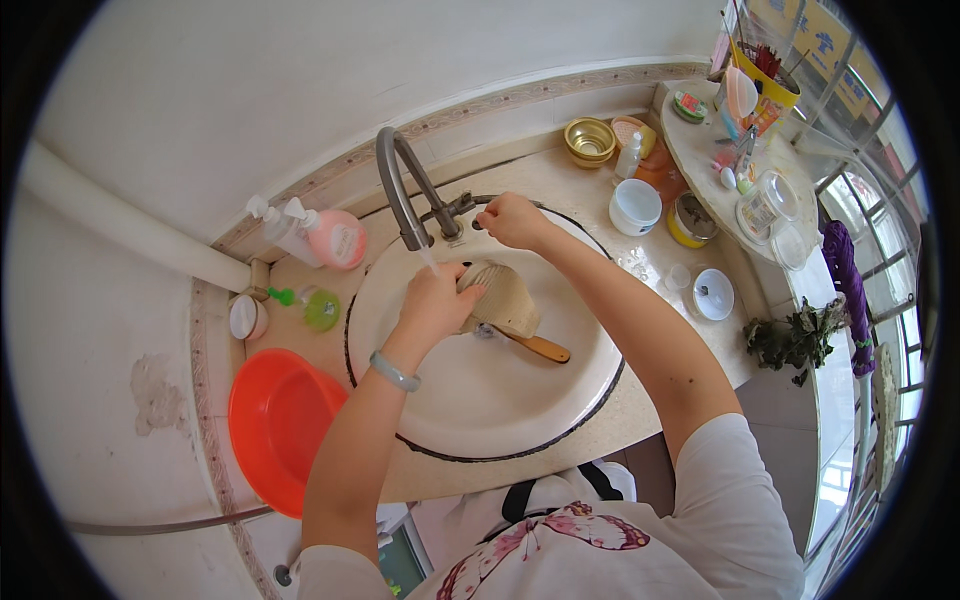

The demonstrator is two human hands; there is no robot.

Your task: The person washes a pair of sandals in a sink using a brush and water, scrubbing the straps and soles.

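Observation:
My left hand [439, 300] holds a beige, ribbed shoe sole or similar flat piece [504, 298] over the white oval sink [480, 405]. A thin stream of water falls onto that hand from the curved metal faucet [403, 195]. My right hand [510, 220] is closed near the sink's back rim, just right of the faucet's base; its fingertips touch a small dark thing there, which I cannot make out. A brush or tool with an orange-brown handle [546, 349] lies in the basin, its other end hidden under the beige piece.
Left of the sink are pump bottles [337, 238], a green bottle [321, 310] and a red plastic basin [281, 427]. On the right stand brass-coloured bowls [589, 141], a white tub [635, 206], a yellow tin [691, 220], a small white bowl [712, 294] and dried leaves [791, 337].

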